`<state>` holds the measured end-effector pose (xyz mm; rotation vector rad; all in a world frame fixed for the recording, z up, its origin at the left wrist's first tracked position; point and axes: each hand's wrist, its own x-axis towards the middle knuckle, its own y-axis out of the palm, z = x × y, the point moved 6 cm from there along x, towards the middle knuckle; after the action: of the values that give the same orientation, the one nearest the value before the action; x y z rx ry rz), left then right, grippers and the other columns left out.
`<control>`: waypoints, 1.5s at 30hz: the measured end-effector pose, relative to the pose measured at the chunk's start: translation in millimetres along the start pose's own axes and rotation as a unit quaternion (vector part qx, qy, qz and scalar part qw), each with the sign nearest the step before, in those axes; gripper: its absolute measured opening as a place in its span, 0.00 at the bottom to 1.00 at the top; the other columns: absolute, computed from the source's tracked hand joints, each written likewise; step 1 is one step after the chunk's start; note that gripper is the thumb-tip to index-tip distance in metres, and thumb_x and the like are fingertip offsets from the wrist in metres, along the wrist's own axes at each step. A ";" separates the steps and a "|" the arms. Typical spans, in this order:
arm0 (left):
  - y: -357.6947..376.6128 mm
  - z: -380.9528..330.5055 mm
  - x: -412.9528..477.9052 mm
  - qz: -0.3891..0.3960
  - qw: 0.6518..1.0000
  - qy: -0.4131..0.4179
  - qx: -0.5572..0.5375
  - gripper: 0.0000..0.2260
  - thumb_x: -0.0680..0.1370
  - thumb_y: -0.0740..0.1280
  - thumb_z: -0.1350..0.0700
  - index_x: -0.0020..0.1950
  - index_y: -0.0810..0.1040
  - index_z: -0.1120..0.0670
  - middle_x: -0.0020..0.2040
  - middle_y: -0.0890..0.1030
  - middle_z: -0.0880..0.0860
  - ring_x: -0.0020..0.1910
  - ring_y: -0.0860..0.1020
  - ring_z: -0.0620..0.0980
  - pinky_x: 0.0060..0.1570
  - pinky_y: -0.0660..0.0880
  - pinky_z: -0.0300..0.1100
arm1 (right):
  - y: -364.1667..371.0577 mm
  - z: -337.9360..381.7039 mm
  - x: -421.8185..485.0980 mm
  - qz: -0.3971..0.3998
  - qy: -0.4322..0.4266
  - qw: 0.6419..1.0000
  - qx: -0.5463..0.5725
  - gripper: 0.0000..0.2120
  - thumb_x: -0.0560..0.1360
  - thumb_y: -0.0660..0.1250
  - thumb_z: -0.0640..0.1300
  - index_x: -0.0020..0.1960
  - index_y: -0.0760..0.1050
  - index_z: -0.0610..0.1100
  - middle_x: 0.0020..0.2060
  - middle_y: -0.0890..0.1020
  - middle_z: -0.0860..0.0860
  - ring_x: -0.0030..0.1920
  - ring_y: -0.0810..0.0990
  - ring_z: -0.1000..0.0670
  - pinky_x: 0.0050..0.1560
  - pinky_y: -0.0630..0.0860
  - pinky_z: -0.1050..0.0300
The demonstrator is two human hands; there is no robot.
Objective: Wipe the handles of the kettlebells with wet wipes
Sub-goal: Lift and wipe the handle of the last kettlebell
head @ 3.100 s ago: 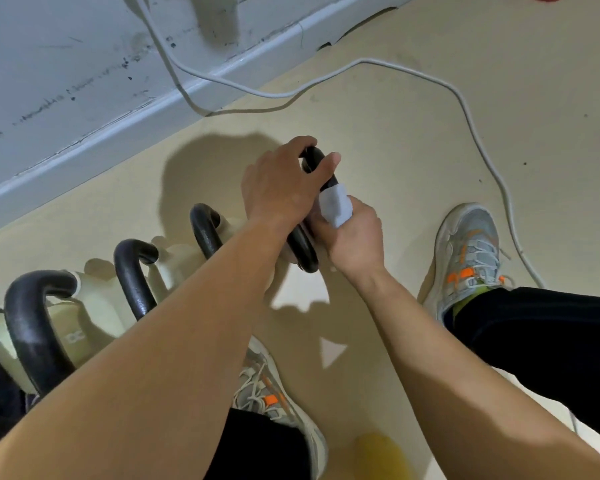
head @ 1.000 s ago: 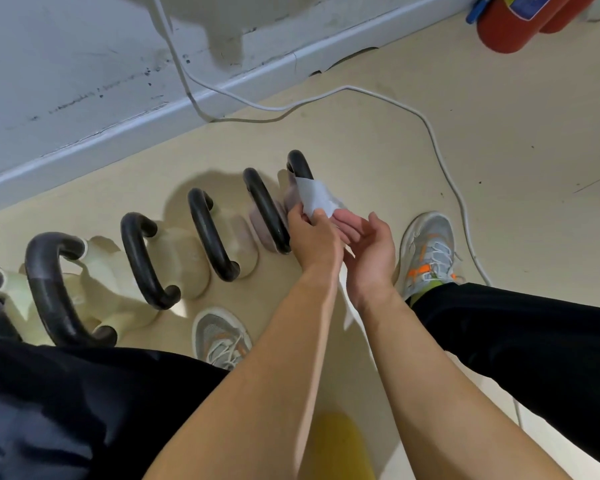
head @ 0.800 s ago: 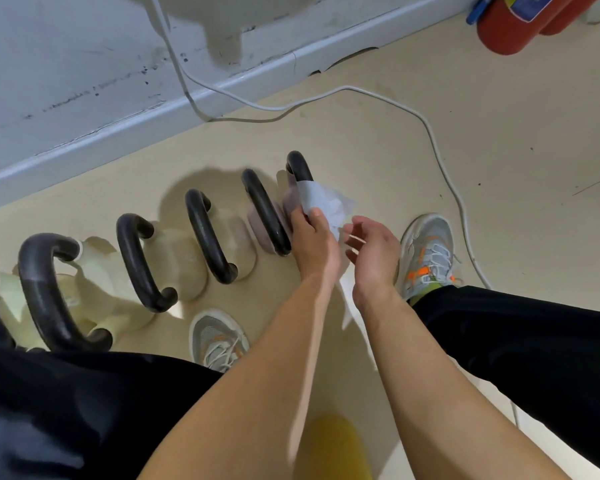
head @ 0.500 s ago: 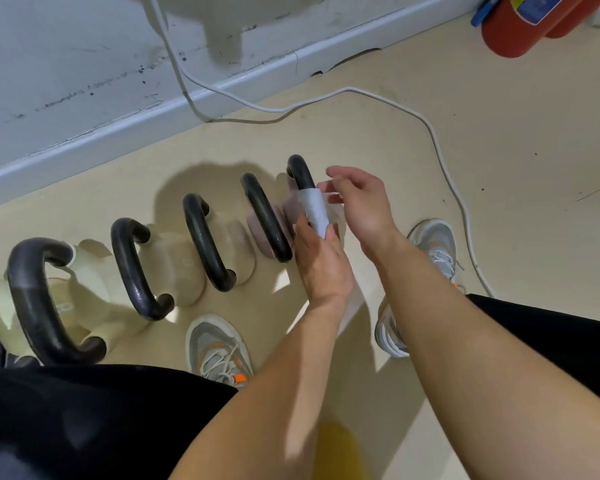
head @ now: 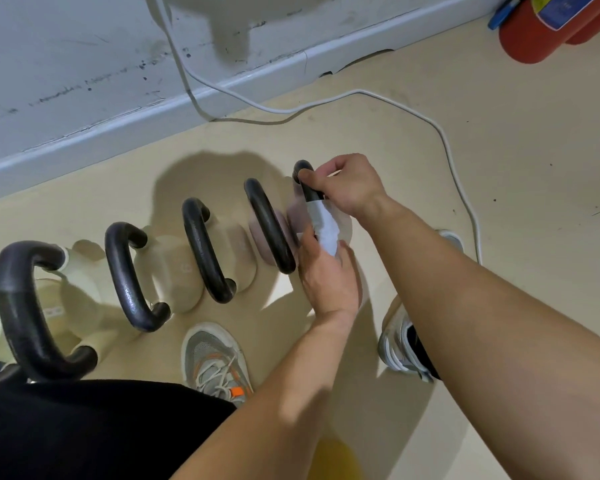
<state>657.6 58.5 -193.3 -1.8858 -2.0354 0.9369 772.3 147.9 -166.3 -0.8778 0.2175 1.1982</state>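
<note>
A row of pale kettlebells with black handles stands on the floor. The rightmost kettlebell's handle (head: 307, 181) has a white wet wipe (head: 324, 225) wrapped around its middle. My left hand (head: 328, 278) grips the wipe around the near part of that handle. My right hand (head: 347, 185) is closed on the far end of the same handle, just above the wipe. To the left stand the second handle (head: 269, 225), a third handle (head: 205, 251) and a fourth handle (head: 129, 277). The rightmost kettlebell's body is mostly hidden behind my hands.
A large black handle (head: 25, 310) stands at the far left. A white cable (head: 426, 123) runs across the floor from the wall. A red fire extinguisher (head: 548, 29) stands at the top right. My shoes (head: 215, 362) stand close to the kettlebells.
The wipe passed from my right hand to my left, which now wraps it round the rightmost handle. My right hand moved up and closed on the handle's far end.
</note>
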 end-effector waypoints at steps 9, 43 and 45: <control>-1.1 -29.6 38.5 0.077 0.961 -0.164 -0.207 0.14 0.74 0.57 0.44 0.44 0.76 0.51 0.35 0.76 0.46 0.36 0.77 0.47 0.39 0.78 0.43 | 3.3 -10.1 -3.4 0.012 0.051 0.996 0.072 0.19 0.69 0.78 0.60 0.39 0.80 0.44 0.36 0.86 0.49 0.44 0.86 0.46 0.55 0.83 0.46; 2.5 -3.7 18.8 0.147 0.971 -0.184 -0.030 0.05 0.79 0.65 0.51 0.53 0.72 0.51 0.52 0.81 0.51 0.54 0.79 0.55 0.55 0.78 0.50 | 7.5 -28.3 -19.9 -0.037 0.042 0.995 0.085 0.26 0.73 0.70 0.67 0.34 0.71 0.45 0.31 0.78 0.50 0.32 0.77 0.50 0.41 0.75 0.53; 1.6 -7.4 22.6 0.155 0.969 -0.181 -0.055 0.07 0.79 0.64 0.51 0.56 0.75 0.50 0.51 0.83 0.50 0.52 0.81 0.53 0.53 0.78 0.46 | 6.1 -40.2 -27.1 -0.057 0.051 0.985 0.157 0.23 0.80 0.64 0.59 0.34 0.72 0.44 0.30 0.78 0.49 0.32 0.76 0.49 0.41 0.73 0.54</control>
<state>659.4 82.2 -194.3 -2.2831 -2.0507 1.3597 768.1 101.2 -180.1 -0.6650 0.4221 0.9792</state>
